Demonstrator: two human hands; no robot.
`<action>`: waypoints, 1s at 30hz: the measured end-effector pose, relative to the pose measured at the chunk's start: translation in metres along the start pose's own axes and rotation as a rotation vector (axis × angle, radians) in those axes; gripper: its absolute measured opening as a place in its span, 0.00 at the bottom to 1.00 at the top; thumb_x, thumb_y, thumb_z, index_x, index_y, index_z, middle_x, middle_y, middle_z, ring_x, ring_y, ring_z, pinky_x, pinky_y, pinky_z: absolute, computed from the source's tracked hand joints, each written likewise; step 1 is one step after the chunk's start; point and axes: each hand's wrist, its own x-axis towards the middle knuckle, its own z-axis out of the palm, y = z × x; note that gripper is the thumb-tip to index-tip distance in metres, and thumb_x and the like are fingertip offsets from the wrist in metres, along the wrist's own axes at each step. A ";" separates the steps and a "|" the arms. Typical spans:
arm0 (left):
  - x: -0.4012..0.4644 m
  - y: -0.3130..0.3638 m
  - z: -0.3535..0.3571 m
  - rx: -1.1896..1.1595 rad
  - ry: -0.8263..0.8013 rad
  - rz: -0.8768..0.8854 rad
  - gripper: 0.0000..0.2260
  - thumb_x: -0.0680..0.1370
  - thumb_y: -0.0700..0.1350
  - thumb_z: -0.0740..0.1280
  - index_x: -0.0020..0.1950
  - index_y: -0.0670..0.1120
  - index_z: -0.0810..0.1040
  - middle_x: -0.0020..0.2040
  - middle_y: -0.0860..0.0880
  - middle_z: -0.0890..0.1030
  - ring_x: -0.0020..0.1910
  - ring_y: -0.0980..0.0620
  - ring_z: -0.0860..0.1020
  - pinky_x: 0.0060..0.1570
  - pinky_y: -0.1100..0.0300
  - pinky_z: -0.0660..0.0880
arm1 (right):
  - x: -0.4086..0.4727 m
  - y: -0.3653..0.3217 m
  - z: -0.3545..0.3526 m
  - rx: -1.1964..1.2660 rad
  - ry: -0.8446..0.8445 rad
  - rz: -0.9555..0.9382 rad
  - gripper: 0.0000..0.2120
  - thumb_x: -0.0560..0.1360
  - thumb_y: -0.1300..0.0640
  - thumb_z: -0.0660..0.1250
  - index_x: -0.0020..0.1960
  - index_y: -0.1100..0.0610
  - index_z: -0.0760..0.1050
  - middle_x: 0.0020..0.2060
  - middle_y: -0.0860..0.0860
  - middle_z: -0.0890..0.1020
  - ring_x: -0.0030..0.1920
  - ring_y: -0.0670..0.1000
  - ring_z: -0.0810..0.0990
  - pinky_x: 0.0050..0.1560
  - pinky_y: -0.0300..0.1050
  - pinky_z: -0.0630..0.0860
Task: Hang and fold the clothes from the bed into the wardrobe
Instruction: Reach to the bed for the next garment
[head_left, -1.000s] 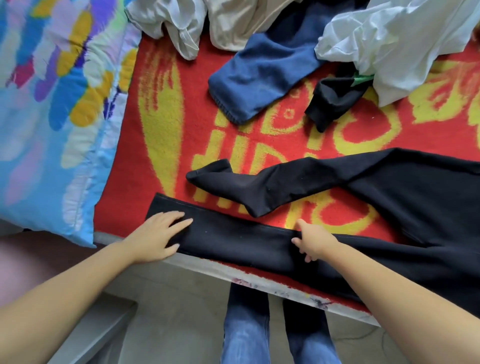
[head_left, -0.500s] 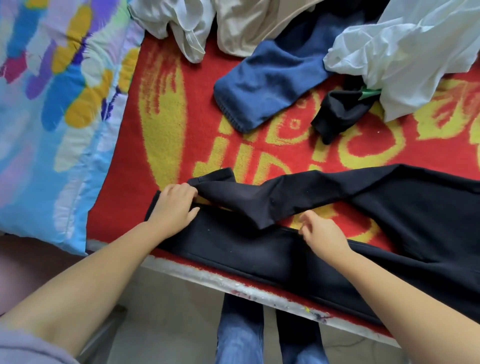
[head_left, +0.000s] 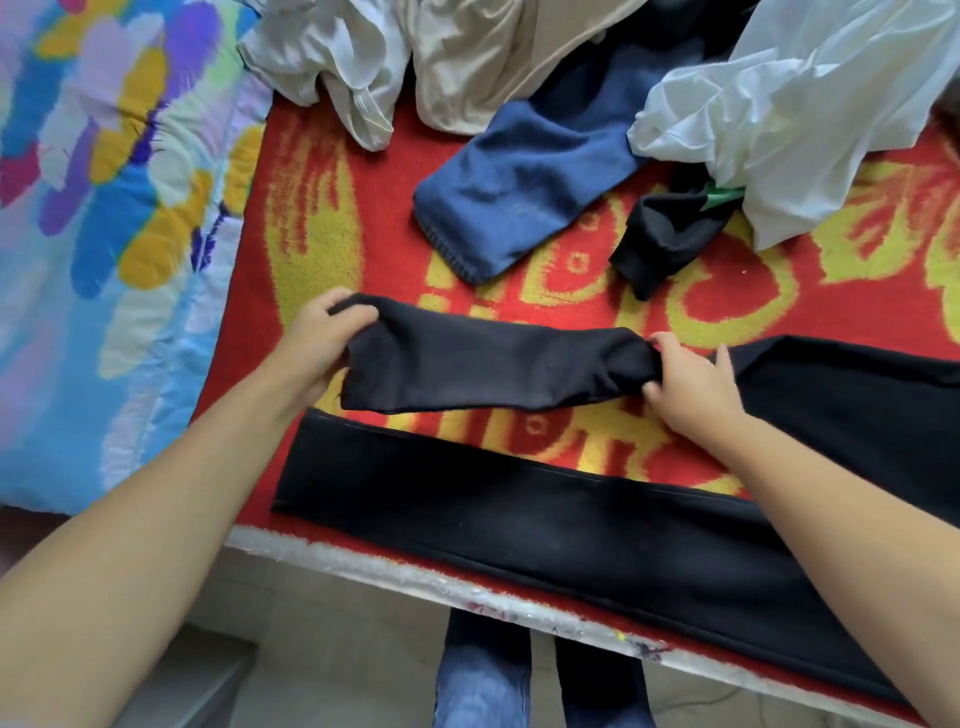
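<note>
Black trousers lie across the near edge of the bed on a red and yellow blanket. The near leg lies flat along the edge. The far leg is held stretched between both hands just above the blanket. My left hand pinches its cuff end at the left. My right hand grips the bunched cloth further along the same leg. More clothes lie heaped at the back: a blue garment, a white one, a beige one and a small black piece.
A pillow with a bright blue, yellow and purple print fills the left side of the bed. Another white garment lies at the back left. The bed's pale edge runs below the trousers, with my blue-jeaned legs and the floor beneath.
Both hands left the near trouser leg and moved up to the far leg. They took hold of it and pulled it straight between them.
</note>
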 end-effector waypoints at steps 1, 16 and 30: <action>0.000 0.009 -0.011 -0.160 -0.020 -0.099 0.08 0.78 0.36 0.62 0.41 0.46 0.76 0.32 0.51 0.80 0.30 0.59 0.78 0.31 0.67 0.74 | 0.001 0.004 -0.007 0.062 0.009 -0.020 0.20 0.73 0.58 0.63 0.64 0.57 0.66 0.48 0.58 0.81 0.52 0.60 0.78 0.62 0.56 0.66; 0.031 -0.038 -0.002 -0.252 0.451 -0.275 0.22 0.80 0.35 0.50 0.74 0.42 0.61 0.70 0.40 0.69 0.63 0.46 0.73 0.65 0.50 0.70 | -0.001 -0.007 0.008 -0.035 -0.283 0.010 0.35 0.78 0.51 0.62 0.79 0.49 0.46 0.78 0.52 0.50 0.77 0.54 0.50 0.73 0.64 0.53; 0.081 -0.013 0.056 1.742 -0.087 0.593 0.13 0.75 0.39 0.63 0.59 0.45 0.73 0.58 0.45 0.76 0.60 0.43 0.71 0.61 0.49 0.63 | 0.041 0.017 -0.015 -0.246 -0.026 0.074 0.14 0.77 0.57 0.62 0.61 0.61 0.70 0.57 0.60 0.74 0.60 0.62 0.71 0.58 0.55 0.67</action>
